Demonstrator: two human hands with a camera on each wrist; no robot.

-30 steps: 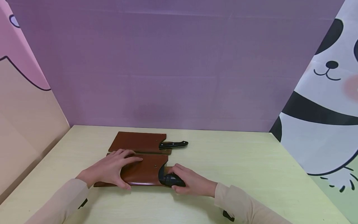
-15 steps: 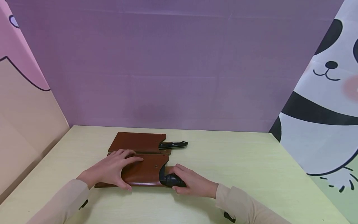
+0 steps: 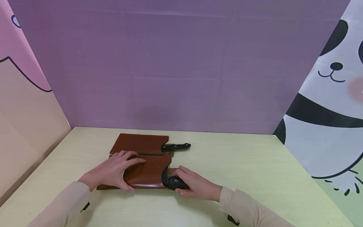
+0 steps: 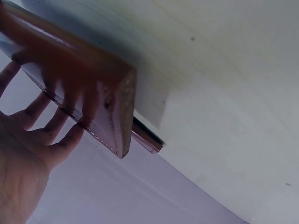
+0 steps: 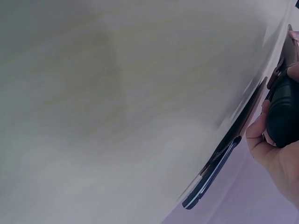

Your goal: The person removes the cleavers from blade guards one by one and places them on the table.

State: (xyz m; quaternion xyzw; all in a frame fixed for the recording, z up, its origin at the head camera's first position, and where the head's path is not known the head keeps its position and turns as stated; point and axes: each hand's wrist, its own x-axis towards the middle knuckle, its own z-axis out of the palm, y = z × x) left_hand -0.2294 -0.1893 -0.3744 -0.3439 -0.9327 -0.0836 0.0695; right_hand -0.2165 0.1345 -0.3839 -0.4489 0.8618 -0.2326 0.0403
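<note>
In the head view, a brown leather knife sheath (image 3: pixel 147 171) lies on the table with its mouth to the right. My left hand (image 3: pixel 113 170) spans it, thumb at the near edge and fingers over the far side. The left wrist view shows the spread fingers (image 4: pixel 70 140) against the sheath's stitched edge. A knife with a thick, ridged black handle (image 3: pixel 177 183) sits in the sheath, its blade mostly hidden. My right hand (image 3: pixel 195 186) grips that handle. In the right wrist view, the rounded handle end (image 5: pixel 282 116) shows between thumb and fingers.
Just behind lies a second brown sheath (image 3: pixel 139 143), holding a knife with a slim, riveted black handle (image 3: pixel 177 147) pointing right. The pale wooden table (image 3: pixel 241 160) extends to both sides. A purple backdrop (image 3: pixel 181 69) stands at its far edge.
Almost nothing differs. Both hands, with the near sheath and its knife, have shifted very slightly to the right.
</note>
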